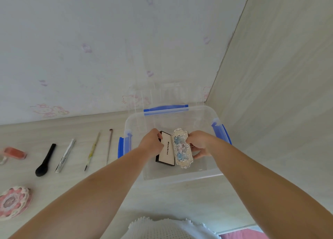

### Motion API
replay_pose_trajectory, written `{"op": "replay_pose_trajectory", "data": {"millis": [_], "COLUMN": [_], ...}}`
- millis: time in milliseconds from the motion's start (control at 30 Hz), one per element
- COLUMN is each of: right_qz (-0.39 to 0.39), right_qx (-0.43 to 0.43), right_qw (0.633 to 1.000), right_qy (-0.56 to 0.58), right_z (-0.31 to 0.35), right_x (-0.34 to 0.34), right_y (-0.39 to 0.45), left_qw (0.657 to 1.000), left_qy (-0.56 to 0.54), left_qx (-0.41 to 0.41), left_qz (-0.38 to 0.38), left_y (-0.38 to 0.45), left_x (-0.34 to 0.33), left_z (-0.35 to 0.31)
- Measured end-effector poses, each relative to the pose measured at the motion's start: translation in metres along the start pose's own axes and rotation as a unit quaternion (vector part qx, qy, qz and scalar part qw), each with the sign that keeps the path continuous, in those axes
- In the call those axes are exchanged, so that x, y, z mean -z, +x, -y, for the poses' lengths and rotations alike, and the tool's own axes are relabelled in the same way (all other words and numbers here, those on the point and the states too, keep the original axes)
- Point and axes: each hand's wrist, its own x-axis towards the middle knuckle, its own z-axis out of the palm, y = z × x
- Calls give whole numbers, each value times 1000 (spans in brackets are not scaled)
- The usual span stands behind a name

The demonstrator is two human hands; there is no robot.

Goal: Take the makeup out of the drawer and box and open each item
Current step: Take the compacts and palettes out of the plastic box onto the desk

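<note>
Both hands reach into a clear plastic box (180,177) with blue latches. My left hand (153,142) grips the left edge of a flat black-and-cream palette (166,151) printed with a brand name. My right hand (199,144) holds an ornate silver palette (181,148) with a blue and pink picture on its lid. The two palettes lie side by side, touching, over the box's inside. Both lids look closed.
Laid out on the pale desk left of the box are two thin brushes (109,145), a silver tube (65,154), a black brush (46,160), a pink-orange bottle (15,153) and a round pink compact (14,202). Walls stand behind and to the right.
</note>
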Motion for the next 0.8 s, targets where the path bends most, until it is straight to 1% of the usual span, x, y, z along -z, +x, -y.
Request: {"op": "replay_pose_trajectory", "data": {"millis": [100, 267, 433, 500, 633, 800], "right_qz": [-3, -13, -6, 7, 31, 65], "right_qx": [47, 117, 187, 205, 223, 239], "right_qw": [999, 991, 976, 972, 966, 961], "right_qy": [10, 70, 111, 114, 125, 124], "right_z": [6, 15, 24, 30, 44, 64], "right_x": [4, 18, 20, 12, -13, -67], "right_y": [-17, -54, -90, -99, -112, -120], "left_qw": [999, 990, 960, 946, 930, 905], "left_qy": [-38, -114, -252, -300, -347, -407], "left_qx": [-19, -76, -108, -114, -113, -104], "left_qz": [-15, -41, -52, -47, -48, -71], "left_y": [-8, -32, -70, -85, -106, -130], "left_x": [9, 39, 72, 85, 105, 136], "left_z": [-8, -17, -18, -11, 11, 62]}}
